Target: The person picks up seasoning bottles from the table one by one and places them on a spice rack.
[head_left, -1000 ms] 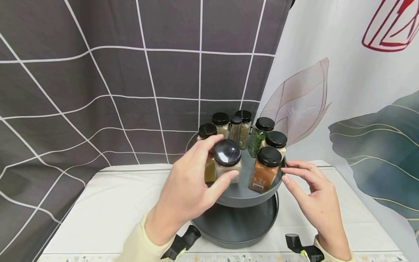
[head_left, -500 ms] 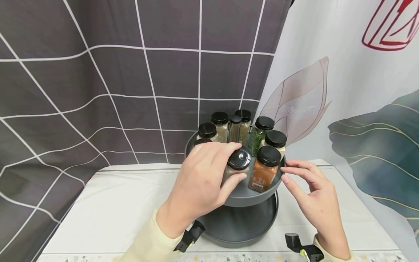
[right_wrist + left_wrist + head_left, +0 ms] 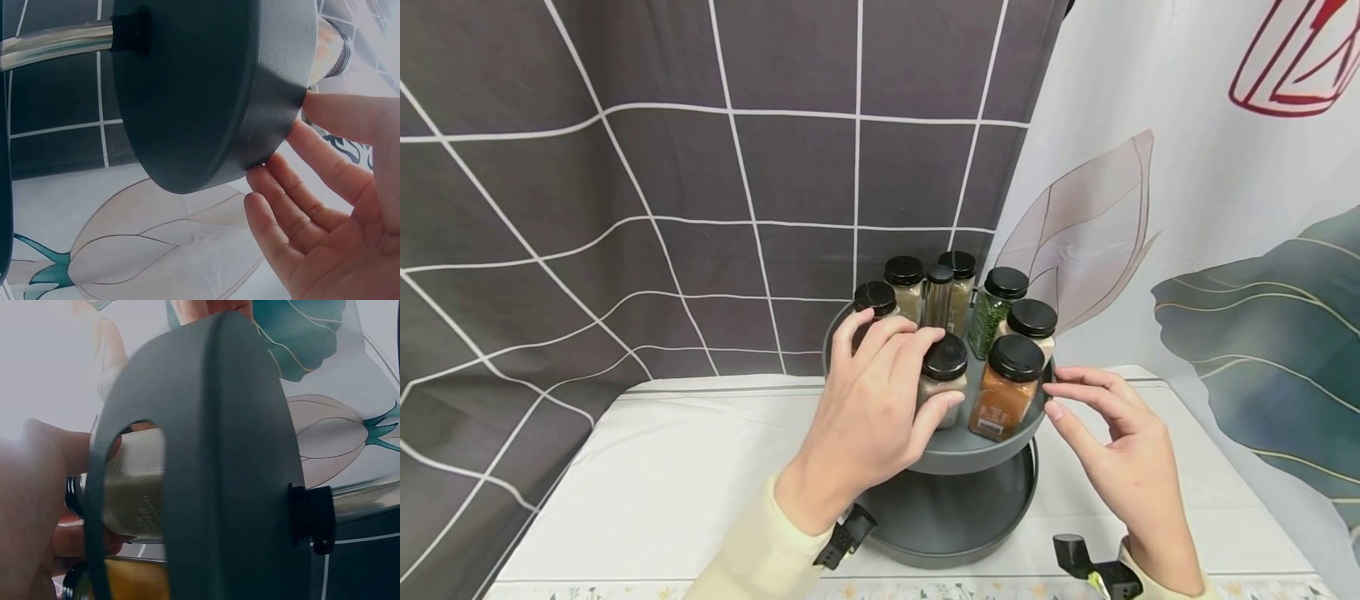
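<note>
My left hand point(image 3: 872, 400) is around a square glass spice jar point(image 3: 942, 392) with a black lid, at the front of the upper tier of a dark grey two-tier turntable point(image 3: 970, 458). Thumb and index finger lie on either side of the jar. In the left wrist view, pale powder fills this spice jar point(image 3: 134, 481), seen through a slot in the tray wall. At the tray's right rim, my right hand point(image 3: 1120, 450) touches the edge with its fingertips. The right wrist view shows the right hand point(image 3: 337, 212) with fingers extended against the outer wall.
An orange spice jar point(image 3: 1003, 396) stands just right of the held one. Behind are a green herb jar point(image 3: 992, 312), more black-lidded jars and a slim grinder-like bottle point(image 3: 938, 296). The lower tier point(image 3: 955, 525) sits on a white cloth-covered table point(image 3: 700, 467).
My left hand has moved right with the spice jar, toward the orange one. Its outer fingers have since spread a little, over the jars at the left. The right hand stays put.
</note>
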### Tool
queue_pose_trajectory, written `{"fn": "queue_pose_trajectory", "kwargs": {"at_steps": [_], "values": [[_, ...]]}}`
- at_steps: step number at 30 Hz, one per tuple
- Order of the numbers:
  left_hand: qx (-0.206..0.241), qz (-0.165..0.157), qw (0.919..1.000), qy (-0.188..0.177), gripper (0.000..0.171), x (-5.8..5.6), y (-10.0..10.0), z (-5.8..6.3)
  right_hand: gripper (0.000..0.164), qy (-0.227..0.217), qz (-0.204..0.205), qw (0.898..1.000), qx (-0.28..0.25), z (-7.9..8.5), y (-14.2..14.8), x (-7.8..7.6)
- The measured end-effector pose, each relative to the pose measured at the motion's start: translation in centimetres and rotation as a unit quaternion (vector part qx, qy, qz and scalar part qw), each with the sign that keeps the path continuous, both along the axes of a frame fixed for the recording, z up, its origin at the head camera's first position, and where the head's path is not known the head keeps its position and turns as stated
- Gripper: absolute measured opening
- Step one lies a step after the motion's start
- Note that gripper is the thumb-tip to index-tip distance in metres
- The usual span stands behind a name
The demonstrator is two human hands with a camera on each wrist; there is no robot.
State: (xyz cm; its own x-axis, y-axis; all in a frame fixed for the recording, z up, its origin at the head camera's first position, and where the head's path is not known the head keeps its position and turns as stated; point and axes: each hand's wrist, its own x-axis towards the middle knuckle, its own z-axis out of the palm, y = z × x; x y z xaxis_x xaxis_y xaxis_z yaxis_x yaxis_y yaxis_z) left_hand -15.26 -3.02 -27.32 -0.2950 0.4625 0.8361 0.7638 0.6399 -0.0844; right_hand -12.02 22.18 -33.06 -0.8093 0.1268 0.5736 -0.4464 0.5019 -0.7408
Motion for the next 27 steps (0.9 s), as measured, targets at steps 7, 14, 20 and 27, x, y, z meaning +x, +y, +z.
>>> {"fn": "queue_pose_trajectory", "kwargs": {"at_steps": [7, 14, 20, 27], "values": [[-0.002, 0.023, 0.9997, -0.004, 0.048, -0.2, 0.2, -0.4, 0.024, -0.005, 0.0, 1.0, 0.0, 0.0, 0.1, 0.0], [-0.013, 0.046, 0.9989, -0.001, 0.049, -0.3, 0.4, -0.4, 0.024, -0.008, -0.004, 1.0, 0.004, 0.0, 0.2, 0.0], [0.0, 0.039, 0.9991, -0.019, 0.053, -0.4, 0.1, -0.6, 0.024, 0.002, -0.007, 1.0, 0.006, -0.1, 0.1, 0.1], [0.089, 0.012, 0.9942, -0.058, 0.065, -0.5, -2.0, -1.1, 0.028, 0.013, -0.002, 1.0, -0.007, -0.1, 0.1, 0.1]]}}
